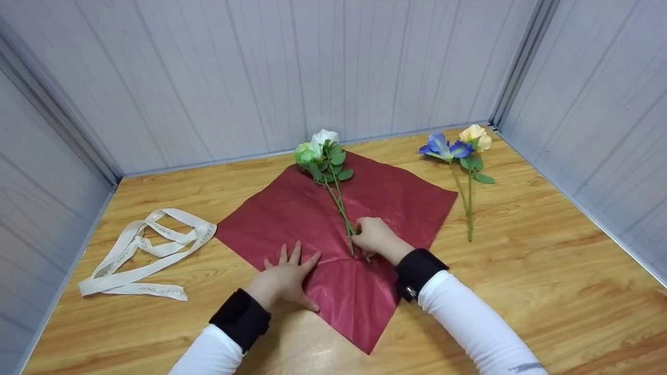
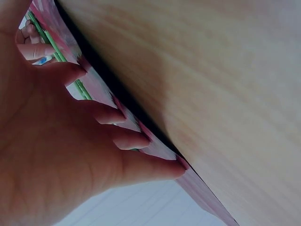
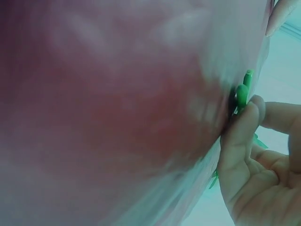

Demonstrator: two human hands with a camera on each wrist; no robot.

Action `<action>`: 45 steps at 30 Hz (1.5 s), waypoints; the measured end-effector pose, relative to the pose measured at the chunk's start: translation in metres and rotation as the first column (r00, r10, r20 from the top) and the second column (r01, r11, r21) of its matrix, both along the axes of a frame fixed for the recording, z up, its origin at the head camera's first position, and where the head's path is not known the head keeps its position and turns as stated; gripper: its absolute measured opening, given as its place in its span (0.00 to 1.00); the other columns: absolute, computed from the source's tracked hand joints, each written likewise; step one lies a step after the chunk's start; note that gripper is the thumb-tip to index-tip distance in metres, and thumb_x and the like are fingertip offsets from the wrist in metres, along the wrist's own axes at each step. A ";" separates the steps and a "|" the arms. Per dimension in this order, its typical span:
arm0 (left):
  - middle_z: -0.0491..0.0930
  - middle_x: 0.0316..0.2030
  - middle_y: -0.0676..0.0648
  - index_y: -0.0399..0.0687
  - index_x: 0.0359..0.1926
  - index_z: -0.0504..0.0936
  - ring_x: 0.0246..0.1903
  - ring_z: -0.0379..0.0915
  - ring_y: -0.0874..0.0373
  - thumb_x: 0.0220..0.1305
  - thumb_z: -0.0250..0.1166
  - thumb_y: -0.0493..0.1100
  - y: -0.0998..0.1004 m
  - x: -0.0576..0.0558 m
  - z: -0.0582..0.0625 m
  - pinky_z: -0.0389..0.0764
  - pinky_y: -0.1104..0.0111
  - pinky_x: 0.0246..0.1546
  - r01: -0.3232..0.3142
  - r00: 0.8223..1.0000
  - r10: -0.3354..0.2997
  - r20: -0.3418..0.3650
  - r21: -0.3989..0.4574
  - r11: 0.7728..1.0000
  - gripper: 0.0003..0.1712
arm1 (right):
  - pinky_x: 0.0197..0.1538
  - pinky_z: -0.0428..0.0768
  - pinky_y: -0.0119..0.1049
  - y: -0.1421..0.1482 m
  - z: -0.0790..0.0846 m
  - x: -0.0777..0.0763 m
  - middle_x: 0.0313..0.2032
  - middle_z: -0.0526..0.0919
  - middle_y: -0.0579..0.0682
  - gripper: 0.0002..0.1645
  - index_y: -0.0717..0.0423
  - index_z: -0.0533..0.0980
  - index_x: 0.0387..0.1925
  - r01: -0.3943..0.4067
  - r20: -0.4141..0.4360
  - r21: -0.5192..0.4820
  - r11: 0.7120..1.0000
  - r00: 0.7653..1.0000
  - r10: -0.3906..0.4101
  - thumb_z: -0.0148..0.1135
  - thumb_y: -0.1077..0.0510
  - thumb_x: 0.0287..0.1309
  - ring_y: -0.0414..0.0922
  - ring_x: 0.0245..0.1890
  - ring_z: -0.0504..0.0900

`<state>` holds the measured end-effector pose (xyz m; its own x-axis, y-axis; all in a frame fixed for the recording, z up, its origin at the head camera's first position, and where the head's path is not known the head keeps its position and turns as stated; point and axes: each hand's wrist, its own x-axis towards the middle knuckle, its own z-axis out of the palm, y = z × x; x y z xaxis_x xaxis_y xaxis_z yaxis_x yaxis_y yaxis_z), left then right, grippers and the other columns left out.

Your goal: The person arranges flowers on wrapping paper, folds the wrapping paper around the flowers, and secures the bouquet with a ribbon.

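Observation:
A sheet of dark red wrapping paper (image 1: 281, 208) lies on the table, one corner toward me. On it are a white artificial flower (image 1: 326, 136) and a green one (image 1: 305, 154), their stems (image 1: 336, 197) crossing and pointing toward me. My right hand (image 1: 376, 238) pinches the lower stems between thumb and forefinger; cut stem ends (image 3: 242, 94) stick out past the fingertips in the right wrist view. With fingers spread, my left hand (image 1: 284, 279) rests on the paper's near left edge. The left wrist view shows those fingertips (image 2: 176, 169) touching the paper.
A loosely looped white ribbon (image 1: 133, 265) with printed lettering lies at the left. To the right of the paper are a blue artificial flower (image 1: 440, 147) and a peach one (image 1: 475, 136), stems toward me. Panel walls (image 1: 312, 67) border the wooden table (image 1: 542, 260) at the back and sides.

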<state>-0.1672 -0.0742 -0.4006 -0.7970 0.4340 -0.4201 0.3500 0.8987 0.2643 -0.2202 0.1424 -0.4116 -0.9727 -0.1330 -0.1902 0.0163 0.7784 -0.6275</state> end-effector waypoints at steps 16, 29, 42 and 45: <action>0.35 0.73 0.34 0.59 0.74 0.49 0.71 0.27 0.31 0.42 0.74 0.63 0.001 0.000 -0.001 0.40 0.29 0.60 -0.007 1.000 0.007 0.013 0.009 1.000 0.62 | 0.21 0.72 0.29 0.026 0.007 -0.002 0.17 0.74 0.48 0.16 0.61 0.77 0.39 0.061 -0.010 -0.035 0.997 0.998 -0.062 0.53 0.52 0.65 0.38 0.13 0.74; 0.34 0.73 0.34 0.60 0.74 0.48 0.71 0.26 0.31 0.41 0.73 0.65 0.001 -0.001 0.002 0.40 0.29 0.60 -0.001 1.000 0.001 0.020 -0.001 1.000 0.63 | 0.23 0.72 0.29 0.072 0.018 -0.007 0.20 0.79 0.52 0.19 0.65 0.76 0.44 0.150 -0.084 -0.034 0.988 0.985 -0.152 0.52 0.52 0.65 0.40 0.16 0.77; 0.34 0.73 0.33 0.59 0.74 0.48 0.71 0.26 0.31 0.41 0.74 0.63 0.000 -0.002 -0.002 0.38 0.29 0.59 -0.006 1.000 0.006 0.017 0.007 1.000 0.63 | 0.27 0.72 0.31 0.116 0.015 -0.004 0.20 0.77 0.50 0.23 0.67 0.75 0.42 0.286 -0.120 -0.087 0.954 0.948 -0.295 0.46 0.49 0.69 0.43 0.19 0.78; 0.33 0.73 0.34 0.60 0.74 0.48 0.71 0.25 0.31 0.42 0.74 0.63 0.001 -0.002 -0.002 0.38 0.29 0.60 -0.009 1.000 0.009 0.024 0.008 1.000 0.63 | 0.27 0.72 0.31 0.125 0.013 -0.003 0.23 0.76 0.51 0.22 0.68 0.73 0.44 0.308 -0.119 -0.101 0.946 0.940 -0.318 0.46 0.51 0.69 0.42 0.20 0.77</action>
